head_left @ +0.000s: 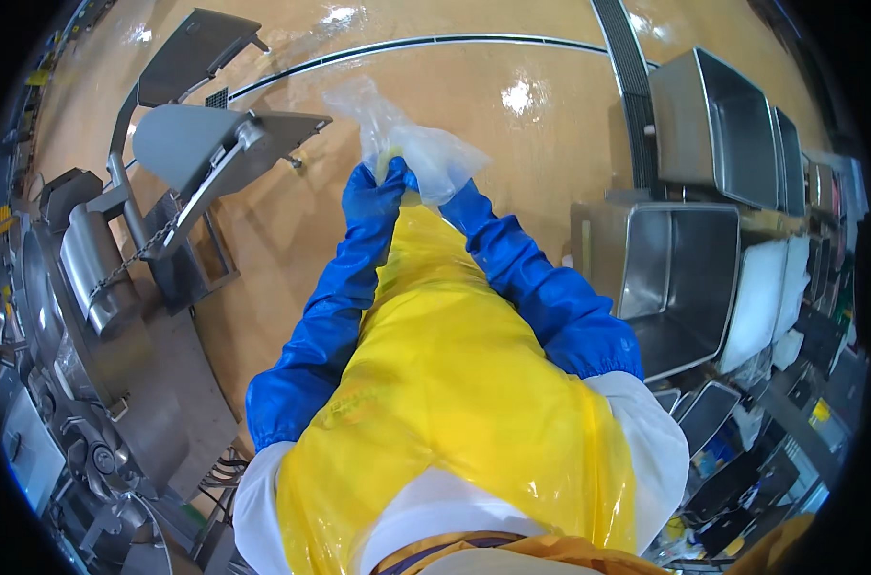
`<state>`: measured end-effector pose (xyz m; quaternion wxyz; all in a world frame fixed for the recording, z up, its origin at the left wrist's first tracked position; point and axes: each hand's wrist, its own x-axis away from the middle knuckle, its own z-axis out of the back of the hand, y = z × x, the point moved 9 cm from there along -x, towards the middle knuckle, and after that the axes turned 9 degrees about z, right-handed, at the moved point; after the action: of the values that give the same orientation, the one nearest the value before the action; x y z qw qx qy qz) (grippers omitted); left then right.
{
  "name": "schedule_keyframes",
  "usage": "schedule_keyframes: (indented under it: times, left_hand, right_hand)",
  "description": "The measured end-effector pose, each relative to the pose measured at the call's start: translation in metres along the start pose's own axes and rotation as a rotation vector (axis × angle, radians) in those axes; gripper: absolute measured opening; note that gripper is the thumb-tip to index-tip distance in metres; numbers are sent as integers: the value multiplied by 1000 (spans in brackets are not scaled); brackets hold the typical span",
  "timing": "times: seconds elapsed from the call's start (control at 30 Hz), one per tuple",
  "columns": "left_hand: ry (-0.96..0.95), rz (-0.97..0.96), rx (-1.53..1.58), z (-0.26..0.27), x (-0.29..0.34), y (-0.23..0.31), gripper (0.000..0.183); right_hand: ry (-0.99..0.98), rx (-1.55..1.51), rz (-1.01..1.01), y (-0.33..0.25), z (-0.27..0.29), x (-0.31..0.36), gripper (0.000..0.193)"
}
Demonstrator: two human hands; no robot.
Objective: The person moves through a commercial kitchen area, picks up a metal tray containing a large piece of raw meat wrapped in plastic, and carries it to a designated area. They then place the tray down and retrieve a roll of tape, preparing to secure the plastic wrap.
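In front of my yellow apron (445,326), a crumpled, see-through plastic bag (435,158) is held up over the floor. My left hand (370,195), in a blue rubber glove, is closed on the bag's left edge, thumb up. A small pale yellow patch (388,160) shows by its fingertips; what it is I cannot make out. My right hand (462,199), gloved in blue too, is at the bag's right side. Plastic covers most of its fingers, though they seem to grip the bag close to my left hand. Long blue sleeves cover both forearms.
To the left stands a large steel machine (158,383) with a chain (134,264) and a tilted grey chute (191,134). On the right are deep steel tubs (680,287) and white sheets (756,302). A drain grate (632,105) crosses the wet tan floor (541,144).
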<state>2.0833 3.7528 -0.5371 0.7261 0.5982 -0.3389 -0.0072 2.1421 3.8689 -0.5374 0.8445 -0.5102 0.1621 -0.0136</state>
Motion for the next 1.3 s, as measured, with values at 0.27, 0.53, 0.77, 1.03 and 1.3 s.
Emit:
schedule_keyframes:
  times: [0.27, 0.53, 0.77, 1.03, 1.3]
  left_hand:
    - [-50, -111, -15, -9, -222, 91, 34]
    - [-391, 779, 342, -15, -434, 143, 112]
    - [-602, 516, 743, -104, -618, 310, 106]
    - [-682, 437, 903, -215, -860, 466, 81]
    - [-445, 379, 1001, -257, -1086, 559, 45]
  right_hand:
    - [117, -720, -239, 138, 48, -186, 33]
    - [232, -836, -474, 186, 145, -406, 28]
    - [269, -585, -541, 320, 209, -545, 30]
    - [-49, -517, -455, 453, 310, -738, 34]
    - [-203, -550, -606, 532, 406, -928, 38]
